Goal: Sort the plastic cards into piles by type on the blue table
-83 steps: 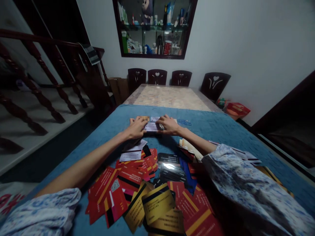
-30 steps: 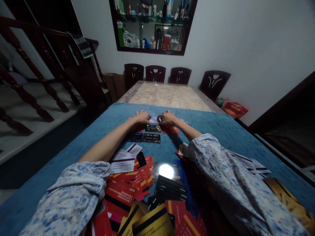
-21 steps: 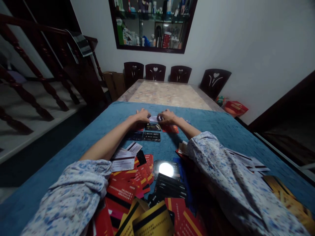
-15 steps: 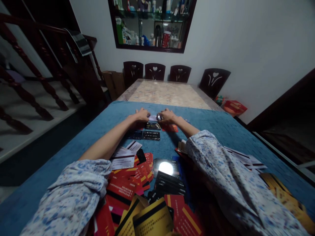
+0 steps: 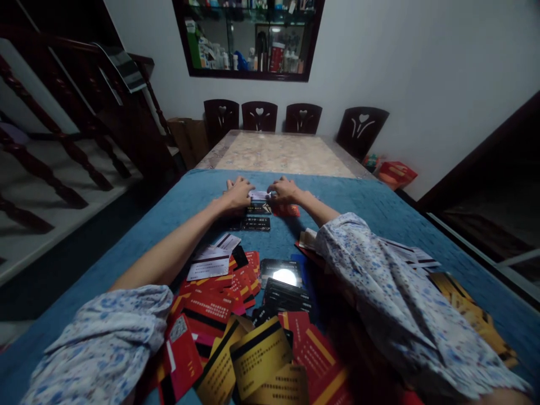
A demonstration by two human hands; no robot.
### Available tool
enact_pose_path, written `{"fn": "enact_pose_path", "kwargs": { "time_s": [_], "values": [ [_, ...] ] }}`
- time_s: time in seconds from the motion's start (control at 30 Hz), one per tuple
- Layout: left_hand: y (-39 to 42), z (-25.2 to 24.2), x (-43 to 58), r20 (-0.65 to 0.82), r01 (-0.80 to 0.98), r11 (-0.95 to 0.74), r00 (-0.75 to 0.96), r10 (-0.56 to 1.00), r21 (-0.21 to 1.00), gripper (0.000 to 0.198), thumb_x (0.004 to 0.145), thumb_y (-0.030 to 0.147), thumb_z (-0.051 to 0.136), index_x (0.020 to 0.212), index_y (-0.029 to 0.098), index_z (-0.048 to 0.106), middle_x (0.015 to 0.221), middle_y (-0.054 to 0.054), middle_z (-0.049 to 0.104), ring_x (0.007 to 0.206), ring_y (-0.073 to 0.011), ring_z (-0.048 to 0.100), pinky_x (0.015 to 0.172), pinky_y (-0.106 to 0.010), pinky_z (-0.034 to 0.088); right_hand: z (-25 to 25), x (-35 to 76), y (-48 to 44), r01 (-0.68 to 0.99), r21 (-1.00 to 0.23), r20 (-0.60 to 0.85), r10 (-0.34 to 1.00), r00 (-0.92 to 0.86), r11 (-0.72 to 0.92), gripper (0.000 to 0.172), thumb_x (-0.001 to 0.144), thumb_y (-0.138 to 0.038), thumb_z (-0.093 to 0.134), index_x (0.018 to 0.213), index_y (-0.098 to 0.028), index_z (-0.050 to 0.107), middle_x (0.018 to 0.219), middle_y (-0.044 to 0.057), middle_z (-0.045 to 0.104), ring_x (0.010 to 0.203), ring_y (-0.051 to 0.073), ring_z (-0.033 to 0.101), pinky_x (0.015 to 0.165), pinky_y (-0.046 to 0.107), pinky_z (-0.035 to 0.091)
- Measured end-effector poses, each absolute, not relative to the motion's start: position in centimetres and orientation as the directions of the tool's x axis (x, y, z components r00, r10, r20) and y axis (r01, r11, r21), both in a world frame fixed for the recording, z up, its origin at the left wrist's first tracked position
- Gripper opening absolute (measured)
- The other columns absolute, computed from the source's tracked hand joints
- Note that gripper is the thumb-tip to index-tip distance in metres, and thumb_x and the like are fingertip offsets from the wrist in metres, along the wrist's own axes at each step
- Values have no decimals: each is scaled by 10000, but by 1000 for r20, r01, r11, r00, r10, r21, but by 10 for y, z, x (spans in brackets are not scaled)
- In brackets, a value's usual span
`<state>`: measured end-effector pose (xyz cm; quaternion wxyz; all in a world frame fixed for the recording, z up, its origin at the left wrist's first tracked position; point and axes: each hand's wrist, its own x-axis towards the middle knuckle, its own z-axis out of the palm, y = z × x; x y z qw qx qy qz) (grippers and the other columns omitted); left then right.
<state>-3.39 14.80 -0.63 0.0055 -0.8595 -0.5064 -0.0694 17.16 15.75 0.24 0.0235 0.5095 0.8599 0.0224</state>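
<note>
At the far part of the blue cloth, a pale card (image 5: 260,195) lies between my two hands. My left hand (image 5: 238,193) is at its left end, fingers spread and bent downward. My right hand (image 5: 286,191) has its fingertips closed on the card's right end. Just nearer lie a black card with a white mark (image 5: 260,208) and another black card (image 5: 256,224). A red card (image 5: 287,210) lies beneath my right wrist. Part of the laid-out cards is hidden by my left hand and forearm.
Close to me are piled red cards (image 5: 206,309), gold cards (image 5: 261,354), black cards (image 5: 287,298) and white cards (image 5: 208,266). More gold cards (image 5: 468,315) and white striped cards (image 5: 409,254) lie right. Beyond the cloth shows the bare tabletop (image 5: 287,152), with chairs (image 5: 259,115) behind.
The view has shifted slightly, so the scene sits higher and a bit further left. My left hand's fingers have spread and lifted somewhat. My right hand stays at the pale card.
</note>
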Motion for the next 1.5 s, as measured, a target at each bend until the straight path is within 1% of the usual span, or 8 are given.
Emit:
{"fn": "enact_pose_path", "kwargs": {
  "time_s": [0.17, 0.53, 0.77, 0.87, 1.0, 1.17, 1.3, 1.5],
  "values": [
    [119, -5, -32, 156, 843, -527, 510, 846, 106, 476, 805, 176, 511, 1237, 200, 708, 1349, -143, 616, 1324, -387, 396, 1034, -569, 303, 8, 179, 135, 849, 57, 9, 850, -527, 526, 420, 906, -257, 549, 1302, -236, 685, 1356, 126, 639, 1256, 360, 446, 917, 457, 394],
    [46, -2, -27, 136, 758, -638, 624, 770, 134, 437, 836, 163, 503, 1191, 262, 738, 1326, -96, 657, 1326, -375, 360, 996, -555, 285, 6, 192, 65, 770, 0, 69, 768, -637, 638, 307, 913, -233, 560, 1157, -251, 746, 1189, 104, 721, 1178, 321, 462, 859, 388, 332],
    [1, -7, -18, 92, 652, -735, 733, 674, 186, 361, 855, 154, 527, 1110, 270, 756, 1259, -88, 696, 1319, -354, 365, 991, -548, 263, -5, 208, 32, 578, -150, 145, 596, -790, 802, 274, 897, -255, 570, 1073, -201, 773, 1082, 92, 748, 1045, 261, 529, 929, 382, 369],
    [-15, -9, -18, 72, 619, -762, 765, 640, 192, 359, 824, 105, 536, 1055, 264, 761, 1223, -78, 724, 1331, -347, 366, 995, -533, 266, -8, 213, 19, 501, -209, 173, 536, -826, 840, 258, 874, -220, 568, 1010, -200, 787, 1004, 86, 760, 983, 243, 562, 961, 395, 395],
    [-32, -10, -16, 35, 593, -781, 792, 610, 193, 488, 730, 13, 520, 1066, 279, 754, 1217, -51, 741, 1362, -345, 364, 1004, -541, 266, -10, 215, 6, 478, -255, 185, 527, -829, 841, 211, 849, -198, 582, 906, -212, 785, 925, 75, 769, 939, 231, 591, 946, 392, 434],
    [-46, -6, -11, -9, 517, -833, 851, 526, 195, 495, 684, -6, 507, 1028, 253, 750, 1213, -51, 748, 1377, -353, 368, 1006, -553, 269, -18, 217, 2, 391, -273, 320, 466, -825, 879, 175, 860, -186, 594, 801, -210, 757, 828, 49, 762, 846, 198, 600, 906, 367, 457],
    [-48, -6, -9, -19, 517, -845, 854, 520, 140, 475, 718, 2, 516, 1079, 223, 731, 1247, -76, 729, 1377, -361, 385, 998, -545, 282, -26, 218, 2, 349, -281, 379, 437, -816, 894, 152, 857, -185, 619, 812, -208, 763, 803, 46, 755, 814, 192, 595, 846, 355, 473],
    [-37, -21, -15, 6, 601, -792, 796, 605, 103, 399, 861, 118, 541, 1224, 222, 671, 1373, -107, 652, 1377, -357, 397, 1011, -543, 287, -32, 219, 3, 351, -274, 354, 434, -828, 895, 128, 859, -220, 655, 878, -193, 779, 856, 65, 761, 843, 202, 596, 855, 365, 470]
  ]
}}
